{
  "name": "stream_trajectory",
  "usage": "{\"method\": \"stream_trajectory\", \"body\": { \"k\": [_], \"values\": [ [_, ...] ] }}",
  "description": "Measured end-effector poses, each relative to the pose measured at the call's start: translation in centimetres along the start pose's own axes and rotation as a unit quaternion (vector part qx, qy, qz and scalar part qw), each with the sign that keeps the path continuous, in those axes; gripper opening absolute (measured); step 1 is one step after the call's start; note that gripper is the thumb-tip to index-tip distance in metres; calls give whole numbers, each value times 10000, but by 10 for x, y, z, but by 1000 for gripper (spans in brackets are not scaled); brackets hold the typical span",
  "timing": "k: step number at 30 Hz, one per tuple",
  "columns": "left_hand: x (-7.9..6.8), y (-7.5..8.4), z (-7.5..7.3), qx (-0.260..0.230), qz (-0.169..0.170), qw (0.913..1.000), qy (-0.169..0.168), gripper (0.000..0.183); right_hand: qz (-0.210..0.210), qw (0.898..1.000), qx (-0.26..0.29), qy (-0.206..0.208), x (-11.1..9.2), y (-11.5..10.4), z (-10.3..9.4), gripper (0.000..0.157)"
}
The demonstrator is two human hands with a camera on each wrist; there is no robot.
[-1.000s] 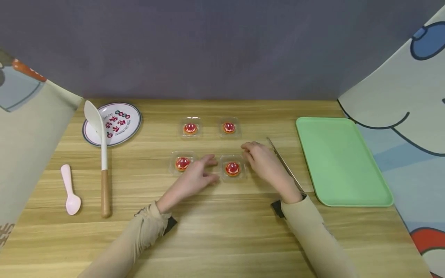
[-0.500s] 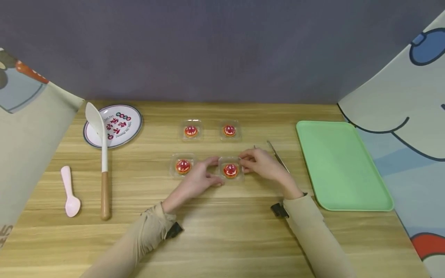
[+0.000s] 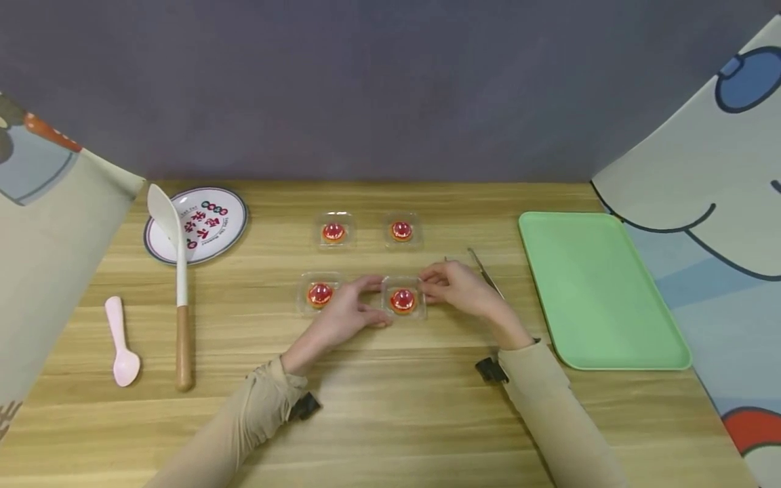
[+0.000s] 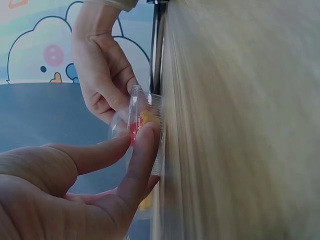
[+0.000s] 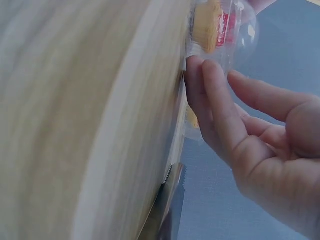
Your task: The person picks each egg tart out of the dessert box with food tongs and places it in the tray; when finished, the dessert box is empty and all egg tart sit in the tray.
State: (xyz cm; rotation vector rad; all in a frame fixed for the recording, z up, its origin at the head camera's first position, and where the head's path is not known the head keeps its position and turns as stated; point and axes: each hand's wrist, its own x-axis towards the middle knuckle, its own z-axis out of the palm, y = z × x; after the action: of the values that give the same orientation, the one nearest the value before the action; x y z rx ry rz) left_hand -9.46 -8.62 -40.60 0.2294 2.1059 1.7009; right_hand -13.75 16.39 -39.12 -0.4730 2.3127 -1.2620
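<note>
A clear plastic box [image 3: 395, 282] holding a small tart with a shiny red top [image 3: 403, 300] sits at the front right of several such boxes. My left hand [image 3: 343, 312] holds its left side, with thumb and fingertips against the plastic in the left wrist view. At the opposite side, my right hand [image 3: 460, 290] pinches the box's edge between thumb and fingers. The box appears to stand on the table. Metal tongs [image 3: 485, 272] with serrated tips lie partly hidden beneath the right hand and forearm.
Further boxed tarts stand at the back left [image 3: 333, 232], back right [image 3: 402, 230] and front left [image 3: 318, 295]. A green tray [image 3: 610, 298] is at the right. A white ladle [image 3: 182, 271] lies across a printed plate [image 3: 226, 237], near a pink spoon [image 3: 122, 346].
Both hands have closed in on the front right box from either side and taken hold of it. The box has shifted slightly left. In the last half second the hands barely move.
</note>
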Motion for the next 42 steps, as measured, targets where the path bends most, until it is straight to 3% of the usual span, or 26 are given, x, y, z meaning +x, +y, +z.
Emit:
{"method": "stream_trajectory", "body": {
  "k": [19, 24, 32, 42],
  "values": [
    [-3, 1, 0, -149, 37, 9999, 8, 71, -61, 9999, -141, -73, -2, -1, 1, 34],
    [-3, 2, 1, 46, 120, 9999, 34, 72, -99, 9998, -177, -61, -2, -2, 0, 32],
    [-4, 5, 2, 211, 146, 9996, 88, 73, -173, 9964, -828, 66, -8, -10, 0, 34],
    [-8, 13, 3, 622, 274, 9976, 163, 77, -273, 9938, -1032, 325, -13, -19, 0, 37]
  ]
}}
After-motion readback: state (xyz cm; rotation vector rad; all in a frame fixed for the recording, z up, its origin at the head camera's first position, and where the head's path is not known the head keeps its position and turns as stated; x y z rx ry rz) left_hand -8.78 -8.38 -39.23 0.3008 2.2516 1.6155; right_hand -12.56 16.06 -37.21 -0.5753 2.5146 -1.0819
